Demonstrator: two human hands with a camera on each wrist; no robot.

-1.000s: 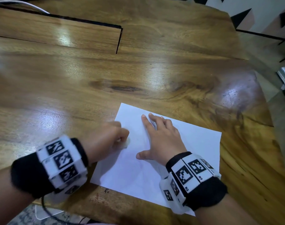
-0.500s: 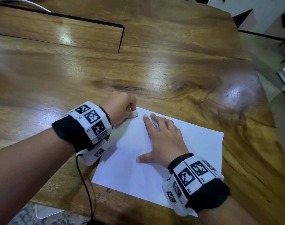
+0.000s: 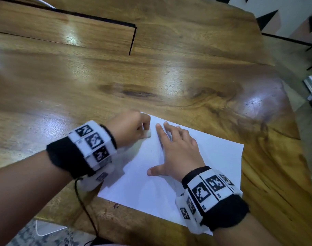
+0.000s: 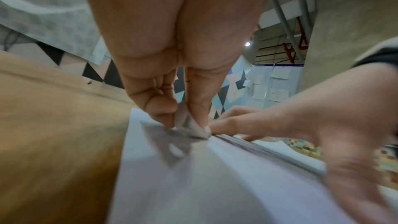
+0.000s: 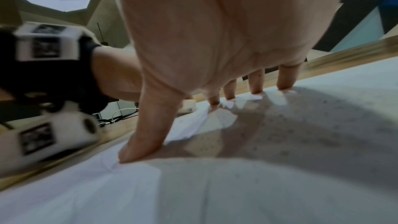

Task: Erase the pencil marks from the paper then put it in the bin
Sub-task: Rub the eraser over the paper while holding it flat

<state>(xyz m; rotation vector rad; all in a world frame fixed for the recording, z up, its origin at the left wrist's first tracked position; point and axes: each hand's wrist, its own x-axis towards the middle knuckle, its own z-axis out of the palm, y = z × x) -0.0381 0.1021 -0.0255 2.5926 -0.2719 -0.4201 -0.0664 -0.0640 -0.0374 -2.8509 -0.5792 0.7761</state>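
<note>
Meanwhile, the white rectangular sheet of paper (image 3: 201,162) lay flat on the glossy brown wooden table (image 3: 151,82), toward the table's 5 o'clock edge in the head view. The right hand (image 3: 178,153) was spread palm-down on the sheet, its fingers (image 5: 286,77) straight and pointing toward 11 o'clock, the thumb stretched out toward 9 o'clock, all pressing the paper to the table. The left hand (image 3: 132,128) sat at the paper's 11 o'clock corner, its thumb and fingers curled and pinching a small white eraser (image 3: 149,134); the left wrist view showed the eraser (image 4: 189,123) squeezed between the fingertips with its lower edge touching the sheet, just beside the right hand's index fingertip. Motion blur smeared that view, and any pencil marks under the eraser could not be made out. Both wrists wore black bands carrying white blocks printed with black square markers (image 3: 94,141), and a thin black cable (image 3: 86,210) hung from the left one toward 6 o'clock, past the table's near edge.
</note>
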